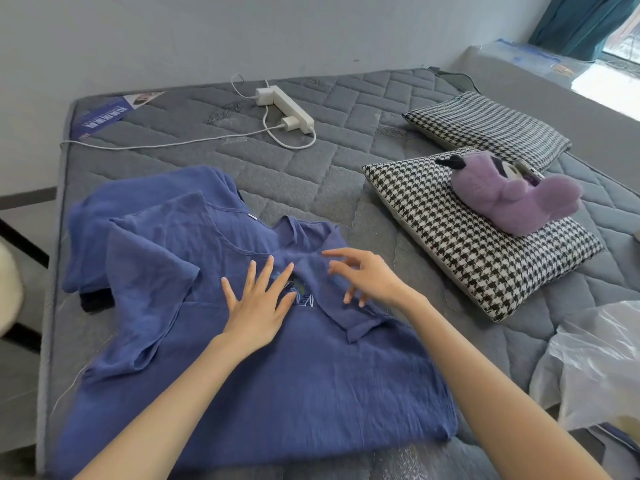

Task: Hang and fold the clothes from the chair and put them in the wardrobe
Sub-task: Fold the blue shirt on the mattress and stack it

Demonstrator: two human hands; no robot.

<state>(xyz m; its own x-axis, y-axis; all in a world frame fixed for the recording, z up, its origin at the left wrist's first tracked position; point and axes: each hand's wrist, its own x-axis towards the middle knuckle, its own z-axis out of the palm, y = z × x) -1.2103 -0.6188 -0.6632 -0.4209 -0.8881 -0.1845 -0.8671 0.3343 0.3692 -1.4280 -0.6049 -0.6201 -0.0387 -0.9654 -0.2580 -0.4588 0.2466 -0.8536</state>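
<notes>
Blue shirt (277, 375) lies flat on bed (311, 174), soft, light, limp; left hand (258, 306) presses flat, right hand (363, 277) hovers open; best taken at hem.

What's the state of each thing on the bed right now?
blue shirt, spread front-up on the mattress, one sleeve folded in over the chest
left hand, flat on the shirt, fingers spread
right hand, over the folded sleeve, fingers relaxed, holding nothing
power strip, charger plugged in
purple plush, lying on the near pillow
plastic bag, crumpled at the right
</notes>
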